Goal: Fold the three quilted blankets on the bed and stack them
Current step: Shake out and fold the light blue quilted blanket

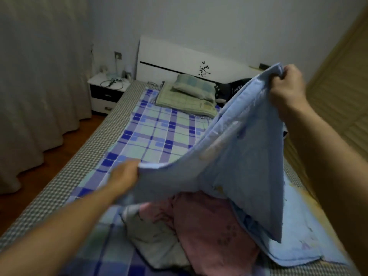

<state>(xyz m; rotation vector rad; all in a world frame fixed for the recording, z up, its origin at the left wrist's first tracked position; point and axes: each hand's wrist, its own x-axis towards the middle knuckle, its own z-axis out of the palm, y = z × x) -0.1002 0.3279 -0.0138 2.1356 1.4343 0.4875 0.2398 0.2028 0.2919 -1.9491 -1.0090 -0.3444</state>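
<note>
Light blue quilted blanket [245, 166] was lifted off the bed [59, 188], held by both hands along its top edge. Soft padded fabric with stitched seams and a faint printed pattern, doubled over so two layers showed at the edge. Hung in a sloping sheet shape, high at the right, low at the left; lower part draped down onto the bed's near right side.

Right hand [286, 86] was raised high, fingers curled tight, gripping the blanket's upper corner in a bunched pinch. Left hand [124, 176] was lower and further left, blurred, fingers closed on the blanket's other corner; exact finger wrap hard to tell under the cloth.

Pink blanket [211, 230] lay crumpled beneath the lifted blue one, soft, rumpled, with a faint darker print. Grey-white blanket [157, 242] lay just beside it on the left, also crumpled, touching the pink one. Neither folded.

Bed was covered by a blue and pale green plaid sheet [157, 132], flat and smooth, over a small-check grey mattress edge. At the head end: a green checked pillow [194, 86] resting on a flat folded green checked cloth [185, 102], dark bundle [229, 90] beside them. White glossy headboard [179, 58] with a black stripe and flower motif. White nightstand [107, 92] with dark drawer front and cables on top, at the bed's left. Pleated beige curtain [39, 76] on the left wall.
</note>
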